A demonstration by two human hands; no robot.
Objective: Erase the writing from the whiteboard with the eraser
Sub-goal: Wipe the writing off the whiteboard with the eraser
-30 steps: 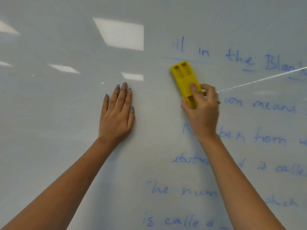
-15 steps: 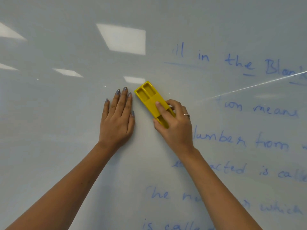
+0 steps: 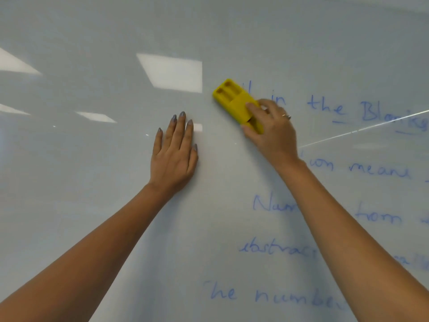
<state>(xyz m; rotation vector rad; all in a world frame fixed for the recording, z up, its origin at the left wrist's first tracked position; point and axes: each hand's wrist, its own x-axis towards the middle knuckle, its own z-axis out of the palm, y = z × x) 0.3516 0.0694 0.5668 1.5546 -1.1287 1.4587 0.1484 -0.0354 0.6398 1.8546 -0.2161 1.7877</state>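
Change since half a second ago: the yellow eraser (image 3: 236, 103) has been carried up and to the right, away from the left hand's fingertips and onto the start of the top line of writing; the left hand is unmoved.

Nearest: two bare forearms, entering from the lower corners and converging on the whiteboard (image 3: 92, 205).

Left hand (image 3: 173, 156): laid flat on the board, fingers straight and close together, nails painted grey-blue. Nothing is held.

Right hand (image 3: 272, 133): grip closed on the eraser, thumb along its lower edge, forefinger pressed on its back, the other fingers curled over its far end. A ring (image 3: 287, 116) is worn on one finger.

Eraser: yellow plastic block, tilted with its free end up and to the left, two rectangular recesses at that end. It is held flat against the board, up and to the right of the left hand and apart from it.

Writing (image 3: 362, 108), blue marker, right half of the board, partly hidden by the right arm. Legible by line: "in the Blank"; "...on means"; "Num... from"; "subtrac..." (uncertain); "The number". The left half carries no marks.

Board surface: bright reflections of ceiling light panels (image 3: 173, 72), and a thin pale line (image 3: 362, 129) running across at right.
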